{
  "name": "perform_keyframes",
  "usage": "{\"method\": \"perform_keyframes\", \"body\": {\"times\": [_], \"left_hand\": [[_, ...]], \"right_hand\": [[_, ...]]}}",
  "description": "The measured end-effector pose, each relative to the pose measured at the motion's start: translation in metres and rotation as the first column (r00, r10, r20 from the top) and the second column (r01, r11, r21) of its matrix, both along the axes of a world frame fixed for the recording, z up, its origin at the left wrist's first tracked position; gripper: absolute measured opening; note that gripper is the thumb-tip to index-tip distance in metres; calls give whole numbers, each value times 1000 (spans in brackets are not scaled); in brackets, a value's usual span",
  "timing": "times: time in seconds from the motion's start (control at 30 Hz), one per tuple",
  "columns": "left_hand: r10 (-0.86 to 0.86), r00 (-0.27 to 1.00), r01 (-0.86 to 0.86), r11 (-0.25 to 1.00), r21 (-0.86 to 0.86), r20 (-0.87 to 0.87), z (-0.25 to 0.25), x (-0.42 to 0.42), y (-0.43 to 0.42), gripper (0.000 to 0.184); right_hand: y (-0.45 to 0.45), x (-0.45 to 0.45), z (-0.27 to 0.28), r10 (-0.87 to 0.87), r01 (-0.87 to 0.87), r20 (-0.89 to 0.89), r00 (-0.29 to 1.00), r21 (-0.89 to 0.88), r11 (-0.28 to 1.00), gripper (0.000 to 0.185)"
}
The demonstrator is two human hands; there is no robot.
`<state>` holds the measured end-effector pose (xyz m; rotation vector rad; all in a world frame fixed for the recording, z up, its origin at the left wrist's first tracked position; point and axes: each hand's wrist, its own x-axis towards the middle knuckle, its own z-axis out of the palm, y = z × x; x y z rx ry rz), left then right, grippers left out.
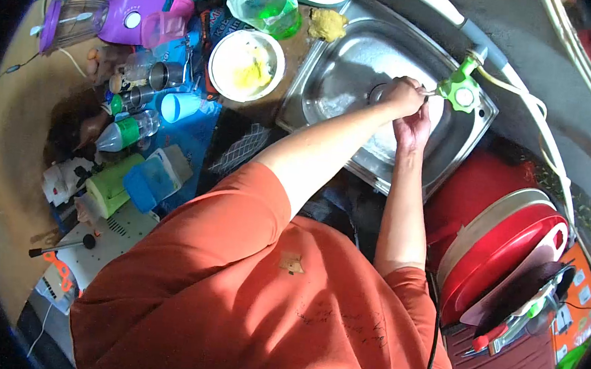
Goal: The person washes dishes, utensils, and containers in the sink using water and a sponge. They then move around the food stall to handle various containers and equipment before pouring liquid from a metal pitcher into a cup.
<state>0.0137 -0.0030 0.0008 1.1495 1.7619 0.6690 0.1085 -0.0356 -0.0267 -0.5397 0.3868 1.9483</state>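
My left hand (403, 97) is over the steel sink (347, 57), its fingers curled closed close to the green tap (461, 88). A thin shiny piece shows between that hand and the tap; whether it is held or is the tap's spout, I cannot make out. Just below, my right hand (413, 131) is turned palm up, wrist toward me, its fingers partly hidden by the left hand. The two hands are touching or nearly so. Behind them is a bright, pale patch in the basin.
Left of the sink stand a white bowl (233, 75) with yellow residue, a green-capped bottle (271, 9) and a yellow sponge (328, 25). Cups, bottles and a purple blender (131, 19) crowd further left. At right are a red basin (511, 260) and utensils (517, 327).
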Motion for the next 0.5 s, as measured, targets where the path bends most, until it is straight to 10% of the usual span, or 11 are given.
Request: {"method": "perform_keyframes", "body": {"times": [0.13, 0.27, 0.37, 0.5], "left_hand": [[-13, 950, -71, 964, 255, 312, -27, -1, -18, 17], [73, 978, -94, 991, 97, 196, -12, -19, -16, 18], [101, 812, -35, 992, -125, 574, -16, -24, -22, 21], [106, 838, -137, 990, 18, 535, -20, -20, -28, 23]], "right_hand": [[6, 12, -10, 37, -39, 127, 991, 16, 999, 38], [-4, -11, 7, 23, -29, 104, 994, 57, 998, 34], [-7, -11, 10, -27, 29, 130, 991, -16, 999, 33], [-11, -10, 8, 12, -7, 228, 974, -22, 1000, 33]]}}
